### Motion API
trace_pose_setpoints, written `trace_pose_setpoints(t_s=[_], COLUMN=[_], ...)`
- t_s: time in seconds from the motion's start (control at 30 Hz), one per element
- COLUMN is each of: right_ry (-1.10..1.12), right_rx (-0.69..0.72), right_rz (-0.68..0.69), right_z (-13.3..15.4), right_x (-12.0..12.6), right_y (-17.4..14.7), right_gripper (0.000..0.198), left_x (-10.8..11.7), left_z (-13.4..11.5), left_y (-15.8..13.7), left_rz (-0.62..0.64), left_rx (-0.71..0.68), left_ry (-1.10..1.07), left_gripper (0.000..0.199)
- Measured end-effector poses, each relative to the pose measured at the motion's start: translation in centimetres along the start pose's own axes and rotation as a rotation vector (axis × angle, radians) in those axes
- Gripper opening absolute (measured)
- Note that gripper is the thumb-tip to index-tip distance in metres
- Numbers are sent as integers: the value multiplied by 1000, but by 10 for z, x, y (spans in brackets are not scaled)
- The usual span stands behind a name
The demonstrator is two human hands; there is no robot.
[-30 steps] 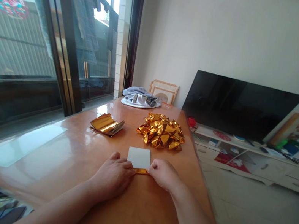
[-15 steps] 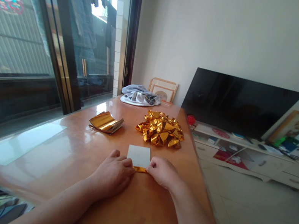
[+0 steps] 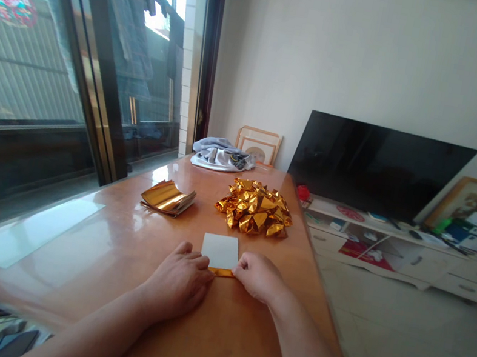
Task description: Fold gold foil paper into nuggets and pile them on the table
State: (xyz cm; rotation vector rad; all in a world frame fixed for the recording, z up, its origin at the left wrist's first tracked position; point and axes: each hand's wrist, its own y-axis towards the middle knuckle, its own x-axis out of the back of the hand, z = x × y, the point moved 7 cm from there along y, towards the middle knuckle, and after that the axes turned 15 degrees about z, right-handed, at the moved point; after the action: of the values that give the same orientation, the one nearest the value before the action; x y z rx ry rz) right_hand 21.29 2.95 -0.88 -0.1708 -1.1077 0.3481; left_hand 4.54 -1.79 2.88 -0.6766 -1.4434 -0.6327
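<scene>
A sheet of gold foil paper (image 3: 219, 251) lies pale side up on the table, with a narrow gold strip folded over along its near edge. My left hand (image 3: 181, 279) rests on the table, its curled fingers pressing the left end of that fold. At the right end of the fold, my right hand (image 3: 259, 276) pinches the paper between thumb and bent fingers. Beyond the hands sits a heap of folded gold foil pieces (image 3: 256, 207). Left of the heap lies a stack of flat gold foil sheets (image 3: 167, 197), slightly curled.
The glossy wooden table (image 3: 123, 256) runs away from me, its right edge beside my right forearm. A bundle of grey and white cloth (image 3: 219, 155) lies at the far end. Past it stand a large black television (image 3: 374, 168) and a low white cabinet (image 3: 418, 259).
Both hands keep their hold on the folded edge and have barely moved. The whole view has shifted slightly; the foil heap and stack stay as they were.
</scene>
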Motion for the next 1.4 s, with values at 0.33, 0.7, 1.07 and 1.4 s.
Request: trace_pose_setpoints(t_s=[0.33,0.7,1.07,1.4], right_ry=[12,1,-311,-447], right_rx=[-5,-11,243,115], right_rz=[0,-23,147,186], right_z=[-3,-1,51,43], right_x=[-1,5,-6,-7], right_y=[2,-6,-55,-55], right_gripper=[18,9,29,31], left_x=[6,4,3,4], left_z=[-6,-4,-4,-4], left_y=[0,1,1,1], left_rz=[-25,-16,-28,-6], left_rx=[26,9,5,-9], left_ry=[-14,-7,-28,-34], left_gripper=[31,35,32,32])
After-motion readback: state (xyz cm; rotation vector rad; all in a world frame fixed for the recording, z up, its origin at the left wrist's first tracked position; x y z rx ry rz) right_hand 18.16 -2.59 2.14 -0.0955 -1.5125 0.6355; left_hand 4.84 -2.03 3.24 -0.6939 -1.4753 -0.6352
